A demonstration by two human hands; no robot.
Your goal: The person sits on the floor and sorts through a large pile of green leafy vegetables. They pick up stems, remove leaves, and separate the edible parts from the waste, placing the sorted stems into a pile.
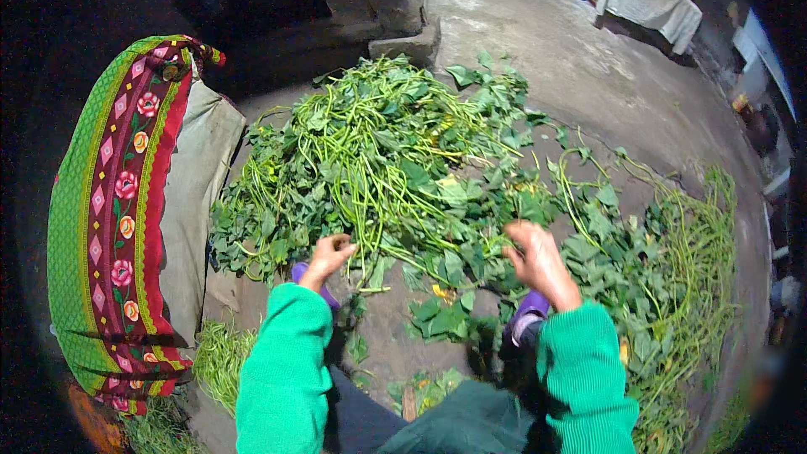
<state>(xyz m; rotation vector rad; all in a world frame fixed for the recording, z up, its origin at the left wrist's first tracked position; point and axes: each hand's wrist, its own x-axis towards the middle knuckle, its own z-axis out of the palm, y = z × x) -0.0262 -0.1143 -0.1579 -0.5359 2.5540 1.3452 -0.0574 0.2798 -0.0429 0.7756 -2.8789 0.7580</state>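
Note:
A big heap of green leafy vines with long stalks [372, 157] lies on the floor before me. At its near edge is my left hand [326, 260], fingers curled beside several hanging stalks; whether it grips one I cannot tell. My right hand [543, 261], slightly blurred, is over the heap's near right side with thumb and fingers apart and nothing visible between them. Loose leaves [441, 318] lie on the floor between my feet. My purple shoes [529, 308] show partly under my hands.
On the left stands a bulky pale sack [198, 145] partly covered by a flowered cloth [126, 202]. A bundle of thin green stalks [224, 359] lies by it. More leaves and stalks [681, 277] spread at right. Behind are a concrete step [403, 47] and a cloth-draped bench [643, 0].

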